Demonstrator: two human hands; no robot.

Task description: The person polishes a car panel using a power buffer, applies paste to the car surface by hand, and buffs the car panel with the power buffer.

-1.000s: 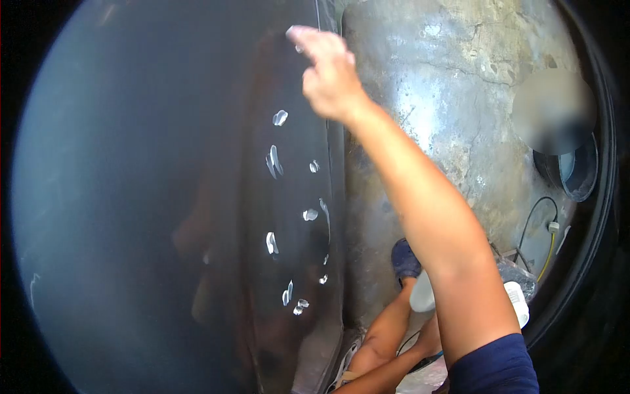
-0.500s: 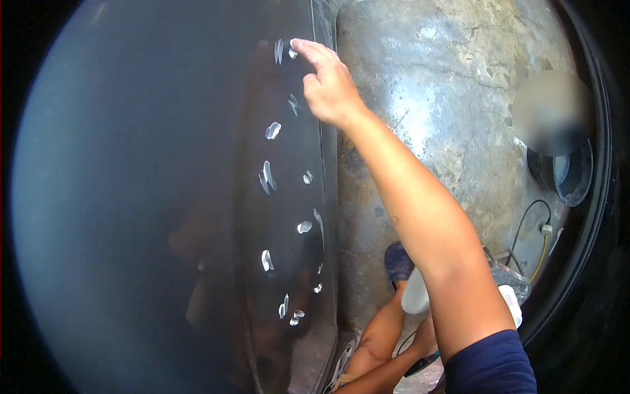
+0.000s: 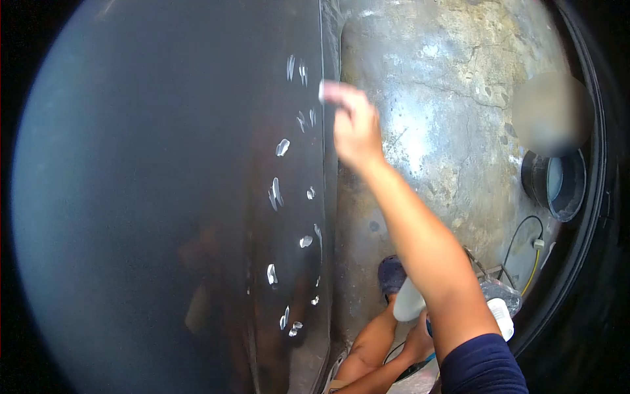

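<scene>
My right hand (image 3: pixel 357 125) hovers near the edge of a dark glossy panel (image 3: pixel 164 164), blurred by motion. Its fingers are stretched out towards the left with white paste on the tips, and the thumb is apart. Several white smears (image 3: pixel 282 147) mark the strip of panel beside that edge. Low in the view, my left hand (image 3: pixel 418 341) is closed round something partly hidden by my right arm; blue and dark parts show there. A pale rounded object (image 3: pixel 409 302) lies just above this hand.
Cracked concrete floor (image 3: pixel 453 85) runs right of the panel. A black bucket (image 3: pixel 554 185) stands at the right, near a cable (image 3: pixel 533 270). A white container (image 3: pixel 501 318) and a clear plastic item are beside my right arm. My shoe (image 3: pixel 392 274) is below.
My right hand has come away from the upper panel, down and to the right. Fresh white smears show where it was. The view has shifted slightly; my left hand remains low.
</scene>
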